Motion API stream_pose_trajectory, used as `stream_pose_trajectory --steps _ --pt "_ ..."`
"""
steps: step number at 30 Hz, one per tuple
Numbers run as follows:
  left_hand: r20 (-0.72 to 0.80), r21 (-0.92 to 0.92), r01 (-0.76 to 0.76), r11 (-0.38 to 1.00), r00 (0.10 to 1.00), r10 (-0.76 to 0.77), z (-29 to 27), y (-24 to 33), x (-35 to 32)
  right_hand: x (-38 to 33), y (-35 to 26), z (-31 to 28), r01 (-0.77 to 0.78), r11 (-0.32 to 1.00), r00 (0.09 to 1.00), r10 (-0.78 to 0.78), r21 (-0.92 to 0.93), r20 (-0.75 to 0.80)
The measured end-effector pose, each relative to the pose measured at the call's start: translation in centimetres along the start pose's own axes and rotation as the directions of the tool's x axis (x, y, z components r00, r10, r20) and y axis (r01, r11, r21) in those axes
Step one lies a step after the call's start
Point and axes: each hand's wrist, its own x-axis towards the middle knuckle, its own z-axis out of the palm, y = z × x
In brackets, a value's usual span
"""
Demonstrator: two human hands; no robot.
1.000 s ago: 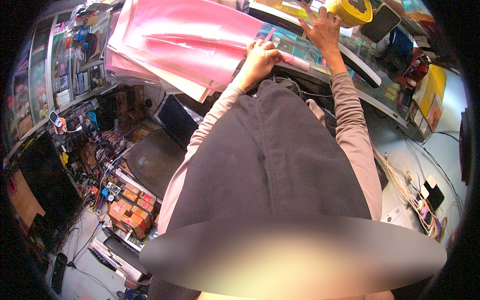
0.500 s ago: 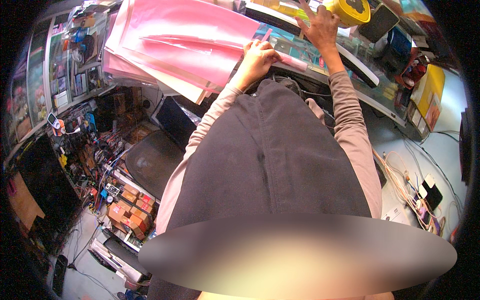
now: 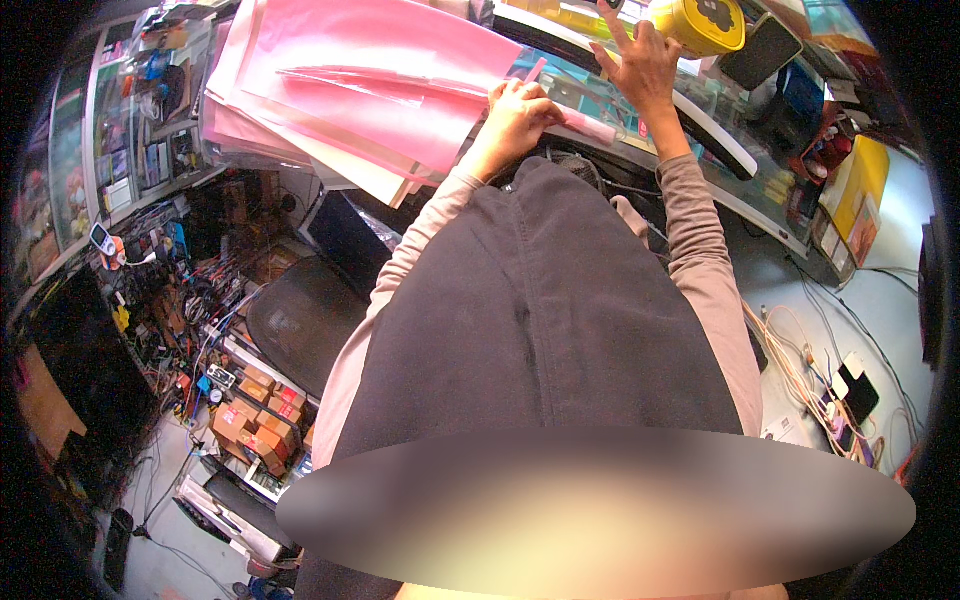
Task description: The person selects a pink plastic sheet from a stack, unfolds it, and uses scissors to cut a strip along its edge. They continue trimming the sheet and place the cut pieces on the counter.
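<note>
My left hand (image 3: 518, 125) is closed, thumb and fingers pinched on a pink strip (image 3: 585, 125) of paper or film at the counter's near edge. To its left lies a stack of large pink sheets (image 3: 390, 50), shiny and creased across the top one. My right hand (image 3: 645, 70) reaches farther over the counter with fingers spread. It is nearest a round yellow container (image 3: 700, 25) with a dark flower-like mark. A dark object at its raised fingertip is cut off by the upper edge.
The glass counter (image 3: 700, 130) has a long pale bar (image 3: 730, 150) across it. A dark stand-like panel (image 3: 760, 50) sits to the right. Below left are a black chair (image 3: 305, 310) and small brown boxes (image 3: 265, 420). Cables (image 3: 800, 370) lie on the right.
My right hand's index finger now stretches more toward the upper edge. My left hand keeps its place on the pink strip. The view has shifted slightly.
</note>
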Motion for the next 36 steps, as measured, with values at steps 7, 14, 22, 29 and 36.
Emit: stream_pose_trajectory --steps 7,14,22,29,36 --pt "0.004 0.018 -0.002 1.0 1.0 0.001 0.0 0.0 0.1 -0.5 0.4 0.5 -0.01 1.0 1.0 0.01 -0.025 0.025" --pt "-0.001 0.009 0.001 1.0 1.0 -0.001 0.0 0.0 0.2 0.1 0.7 1.0 -0.012 0.997 0.998 0.017 -0.08 0.061" --pt "0.002 0.006 0.002 1.0 1.0 -0.002 0.0 0.1 0.2 0.1 0.6 1.0 -0.027 0.999 0.998 0.029 -0.042 0.053" --pt "-0.016 0.012 0.002 1.0 1.0 -0.002 0.0 0.2 0.2 0.4 0.7 1.2 -0.029 0.998 1.0 0.029 -0.058 0.001" --pt "-0.027 0.012 -0.003 1.0 1.0 0.004 0.0 0.1 0.2 0.3 0.8 1.1 -0.039 0.998 0.998 0.041 -0.048 0.046"
